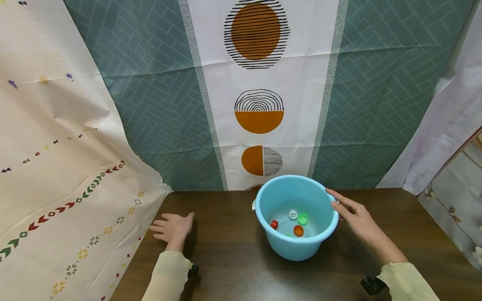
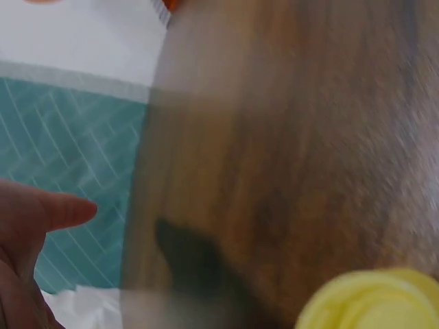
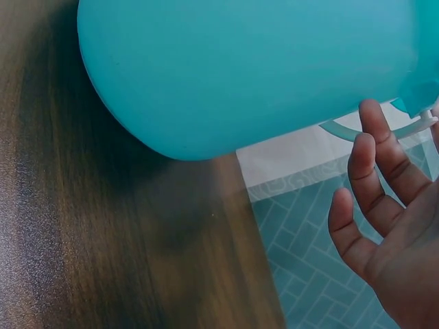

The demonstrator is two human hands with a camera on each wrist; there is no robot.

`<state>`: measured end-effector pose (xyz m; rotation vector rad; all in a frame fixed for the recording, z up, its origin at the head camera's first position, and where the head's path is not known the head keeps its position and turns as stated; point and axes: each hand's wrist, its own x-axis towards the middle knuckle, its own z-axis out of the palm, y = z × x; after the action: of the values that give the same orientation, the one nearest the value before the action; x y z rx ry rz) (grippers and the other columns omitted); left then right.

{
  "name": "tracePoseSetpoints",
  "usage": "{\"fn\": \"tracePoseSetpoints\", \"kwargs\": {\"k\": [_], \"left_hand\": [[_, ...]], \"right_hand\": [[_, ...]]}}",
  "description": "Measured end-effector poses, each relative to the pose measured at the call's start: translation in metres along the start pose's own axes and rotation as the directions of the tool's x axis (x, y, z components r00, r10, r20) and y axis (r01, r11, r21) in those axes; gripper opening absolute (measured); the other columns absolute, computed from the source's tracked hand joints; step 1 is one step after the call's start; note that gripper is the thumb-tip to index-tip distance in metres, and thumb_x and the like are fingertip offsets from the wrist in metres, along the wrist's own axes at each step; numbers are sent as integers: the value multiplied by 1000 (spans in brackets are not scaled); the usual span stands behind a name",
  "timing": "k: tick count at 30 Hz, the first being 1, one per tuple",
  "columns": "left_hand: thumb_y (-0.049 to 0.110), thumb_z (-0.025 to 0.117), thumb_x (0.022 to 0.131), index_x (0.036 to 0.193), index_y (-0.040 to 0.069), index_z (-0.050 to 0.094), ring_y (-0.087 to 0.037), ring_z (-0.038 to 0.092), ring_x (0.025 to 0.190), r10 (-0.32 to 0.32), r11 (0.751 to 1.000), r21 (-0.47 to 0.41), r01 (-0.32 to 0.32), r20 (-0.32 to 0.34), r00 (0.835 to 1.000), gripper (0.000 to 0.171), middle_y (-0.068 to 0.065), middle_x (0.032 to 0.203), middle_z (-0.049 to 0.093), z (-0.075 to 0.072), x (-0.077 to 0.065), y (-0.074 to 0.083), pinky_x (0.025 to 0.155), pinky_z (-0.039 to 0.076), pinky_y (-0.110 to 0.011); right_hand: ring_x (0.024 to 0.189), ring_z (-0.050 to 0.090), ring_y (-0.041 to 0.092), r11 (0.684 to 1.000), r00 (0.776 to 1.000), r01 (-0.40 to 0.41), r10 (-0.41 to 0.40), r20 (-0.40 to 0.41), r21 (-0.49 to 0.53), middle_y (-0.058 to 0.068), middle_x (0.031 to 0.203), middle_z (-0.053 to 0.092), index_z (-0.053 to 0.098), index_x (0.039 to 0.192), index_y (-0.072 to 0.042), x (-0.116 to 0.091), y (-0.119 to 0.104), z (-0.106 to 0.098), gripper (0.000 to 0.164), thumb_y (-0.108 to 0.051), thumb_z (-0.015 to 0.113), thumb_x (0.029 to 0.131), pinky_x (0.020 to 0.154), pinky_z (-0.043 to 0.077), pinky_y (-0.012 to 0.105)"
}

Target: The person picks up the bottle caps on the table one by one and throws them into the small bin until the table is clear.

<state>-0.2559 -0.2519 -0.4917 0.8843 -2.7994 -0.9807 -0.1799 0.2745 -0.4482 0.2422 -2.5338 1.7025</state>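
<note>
A light blue bucket (image 1: 295,246) stands on the brown table, with several small plastic bottle caps inside: a white cap (image 1: 293,215), a green cap (image 1: 303,219), an orange cap (image 1: 298,230) and a red cap (image 1: 274,224). My right hand (image 1: 355,213) touches the bucket's right rim with thumb and forefinger extended. In the right wrist view its other fingers (image 3: 363,164) are spread and loosely bent beside the bucket's wall and handle (image 3: 339,130). Far to the left, my left hand (image 1: 175,229) is spread with nothing in it, above the table's left side.
The brown table (image 1: 226,259) ends at a patterned teal and white cloth (image 1: 260,83) behind. A cream cloth (image 1: 75,167) hangs at the left. A round-rimmed yellow thing (image 2: 377,301) shows at the lower right of the left wrist view.
</note>
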Motion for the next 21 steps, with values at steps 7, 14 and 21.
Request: {"fn": "tracePoseSetpoints", "kwargs": {"k": [7,14,21], "left_hand": [[54,58,89,146,-16,-11,-64,-24,129,-77,997,-20,78,42,996,114,-48,143,-19,4,4,-11,104,-6,-73],[52,61,88,147,-16,-9,-67,-18,129,-86,994,-59,90,77,993,113,-49,143,-15,7,3,-10,105,0,-73],[50,61,88,146,-18,-3,-67,-9,132,-89,994,-56,94,79,993,110,-51,143,-9,11,4,-8,106,4,-71]], "right_hand": [[105,60,12,1000,1000,-5,5,-11,-22,14,147,44,43,149,-25,-1,0,1,49,-40,48,102,79,55,35],[105,60,12,1000,1000,-6,6,-11,-16,14,147,44,44,149,-26,0,0,0,49,-40,49,102,79,55,34],[105,60,13,1000,1000,-6,6,-7,-17,14,147,44,43,149,-26,0,0,0,49,-41,49,102,79,55,33]]}}
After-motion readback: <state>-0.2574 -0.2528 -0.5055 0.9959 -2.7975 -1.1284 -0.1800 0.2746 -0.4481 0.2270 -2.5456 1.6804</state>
